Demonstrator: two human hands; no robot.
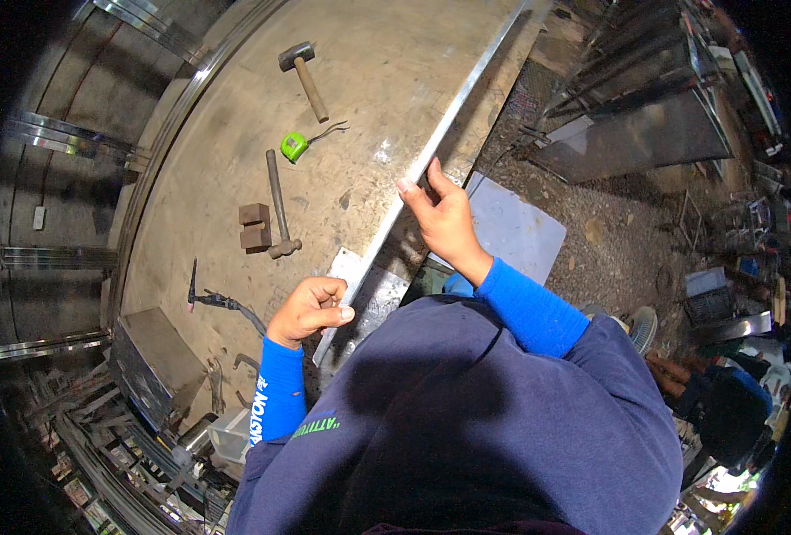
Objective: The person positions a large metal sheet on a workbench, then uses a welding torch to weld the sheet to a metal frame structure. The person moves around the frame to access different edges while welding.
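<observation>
A long, thin silvery metal bar (453, 107) runs slantwise from near my body to the far right edge of the worktable (208, 165). My left hand (309, 312) grips it close to its near end, the thumb pressed along the side. Farther up the bar, my right hand (449, 217) pinches it between thumb and fingers. Under the bar's near part lies a shiny metal plate (379, 292) at the table edge. Left of the bar is a ball-peen hammer (277, 203), with a brown notched metal block (255, 228) beside it.
Farther back lie a mallet (307, 82) and a green tape measure (294, 146). A welding torch (213, 300) with its cable rests left of my left hand. A pale board (525, 227) is below the table's right edge. Another person (721, 401) is at the lower right.
</observation>
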